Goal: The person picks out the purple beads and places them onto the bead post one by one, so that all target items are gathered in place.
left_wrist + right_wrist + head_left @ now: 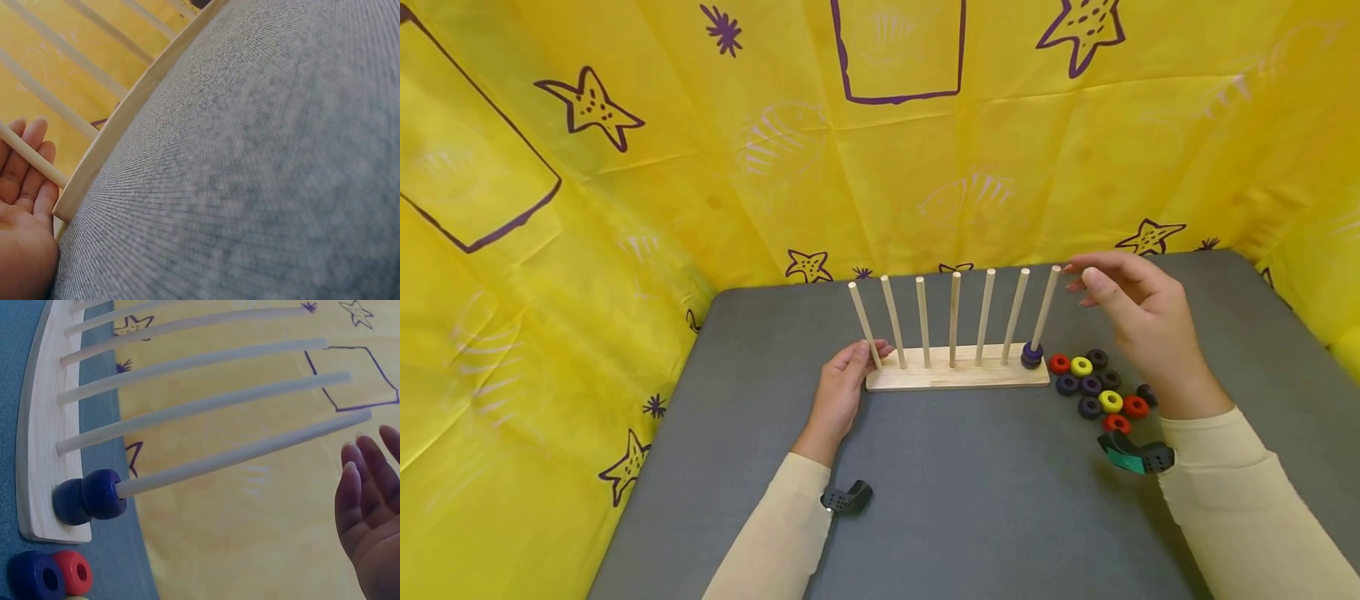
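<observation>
A wooden rack (pixel 958 377) with several upright pegs lies across the table. Two dark blue-purple rings (pixel 104 494) are stacked at the foot of its rightmost peg (pixel 250 452). At the rack's left end is my left hand (pixel 841 387), its fingers (pixel 34 156) extended loosely behind the leftmost peg (pixel 31 155); whether they touch it I cannot tell. My right hand (pixel 1150 325) hovers beside the top of the rightmost peg, fingers relaxed and holding nothing.
Loose red, yellow and dark rings, such as a yellow ring (pixel 1110 402), lie in a cluster right of the rack, below my right hand. The grey table (pixel 940 500) meets a yellow patterned cloth (pixel 700 192) behind and at the sides.
</observation>
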Motion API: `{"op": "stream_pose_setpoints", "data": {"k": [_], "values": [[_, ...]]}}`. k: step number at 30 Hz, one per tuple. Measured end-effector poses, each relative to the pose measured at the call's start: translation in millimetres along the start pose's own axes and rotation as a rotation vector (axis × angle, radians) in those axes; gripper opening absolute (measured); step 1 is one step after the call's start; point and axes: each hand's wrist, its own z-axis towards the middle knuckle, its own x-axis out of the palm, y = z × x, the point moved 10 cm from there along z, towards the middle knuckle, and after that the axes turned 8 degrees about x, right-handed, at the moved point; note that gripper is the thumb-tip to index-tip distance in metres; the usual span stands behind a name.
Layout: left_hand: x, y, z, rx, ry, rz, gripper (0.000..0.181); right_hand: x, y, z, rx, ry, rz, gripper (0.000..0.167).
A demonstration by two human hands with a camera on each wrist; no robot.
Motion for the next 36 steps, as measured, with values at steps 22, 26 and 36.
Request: {"op": "stream_pose_setpoints", "data": {"k": [22, 26, 36], "values": [[0.4, -0.2, -0.2, -0.007, -0.004, 0.000, 0.043, -38.3, -34.6, -25.4, 0.137, -0.045, -0.021, 0.029], [0.9, 1.0, -0.5, -0.011, -0.003, 0.003, 0.043, -49.5, -49.9, -31.7, 0.174, -0.069, -0.090, 0.029], [0.3, -0.8, -0.3, -0.015, -0.007, 0.007, 0.042, -72.6, -94.0, -41.1, 0.297, -0.104, -0.217, 0.027]]}}
